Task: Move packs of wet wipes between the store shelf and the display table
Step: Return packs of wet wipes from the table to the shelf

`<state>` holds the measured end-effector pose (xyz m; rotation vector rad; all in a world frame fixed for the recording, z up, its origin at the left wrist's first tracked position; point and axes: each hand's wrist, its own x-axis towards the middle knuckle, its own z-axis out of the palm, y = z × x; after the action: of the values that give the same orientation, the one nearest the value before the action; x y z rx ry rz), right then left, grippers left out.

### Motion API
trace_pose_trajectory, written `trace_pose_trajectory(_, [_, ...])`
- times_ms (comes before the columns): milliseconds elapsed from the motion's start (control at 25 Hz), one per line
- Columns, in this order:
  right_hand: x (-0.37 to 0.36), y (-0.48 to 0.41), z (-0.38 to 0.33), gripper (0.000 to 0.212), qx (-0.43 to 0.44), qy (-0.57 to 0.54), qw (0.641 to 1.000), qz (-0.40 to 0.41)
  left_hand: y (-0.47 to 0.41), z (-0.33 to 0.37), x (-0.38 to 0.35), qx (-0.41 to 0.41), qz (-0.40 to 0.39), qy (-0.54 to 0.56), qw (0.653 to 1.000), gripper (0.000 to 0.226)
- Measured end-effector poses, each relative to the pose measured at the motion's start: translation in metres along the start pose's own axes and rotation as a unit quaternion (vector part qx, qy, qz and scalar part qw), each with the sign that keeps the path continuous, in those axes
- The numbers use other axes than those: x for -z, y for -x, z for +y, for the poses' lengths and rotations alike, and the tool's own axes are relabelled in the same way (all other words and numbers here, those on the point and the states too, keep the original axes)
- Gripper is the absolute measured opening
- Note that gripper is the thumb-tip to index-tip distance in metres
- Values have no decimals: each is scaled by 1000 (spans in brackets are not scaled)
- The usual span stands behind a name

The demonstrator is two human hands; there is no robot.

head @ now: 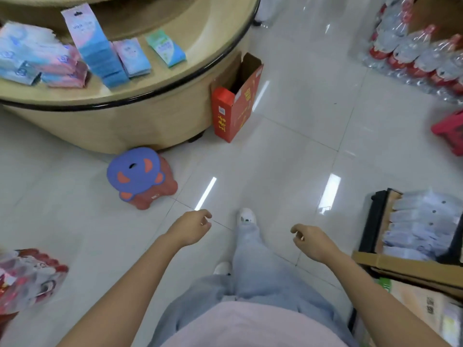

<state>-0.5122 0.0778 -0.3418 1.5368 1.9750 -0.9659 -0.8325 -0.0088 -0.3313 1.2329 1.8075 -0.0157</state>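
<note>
Pink shirt (245, 324) and pale blue trousers (253, 266) at bottom centre, nearest the lens, one white shoe (246, 217) ahead on glossy tile floor (300, 146). Far left, low: shrink-wrapped red-and-white pack (27, 276) on floor. Upper left: packs of wet wipes (100, 48) on round beige tabletop (200, 71), blue, pink and green, several in stacks, tallest stack mid-row, green pack rightmost, near the black rim. Below tabletop edge: blue-topped red stool (140, 177) on floor. Left hand (193, 227) out in front, empty, fingers loosely curled, touching nothing, well apart from the wipes. Open red carton (234, 106) upright against tabletop base. Right hand (313, 242) likewise empty, fingers loose and slightly bent, over bare floor. Upper right: shrink-wrapped bottles (413, 53) with red labels. Right edge, low: open cardboard box (400, 262) with rows of white packets, print too blurred to read.
</note>
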Motion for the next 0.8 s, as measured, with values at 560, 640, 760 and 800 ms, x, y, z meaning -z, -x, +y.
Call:
trace_pose_trajectory(560, [258,-295,-247,34,226,152,962,-2,-145,-31,173,186,114,213,952,26])
trace_pose_trajectory(640, [280,-326,-300,29,274,142,951,20,-156,-47,190,216,137,249,934,26])
trace_pose_trajectory(760, [297,-359,-355,27,291,139,946,27,-186,-66,232,225,166,265,923,25])
trace_pose_trajectory(800, [300,-371,-370,28,278,127,952,27,-201,-73,251,219,171,266,923,26])
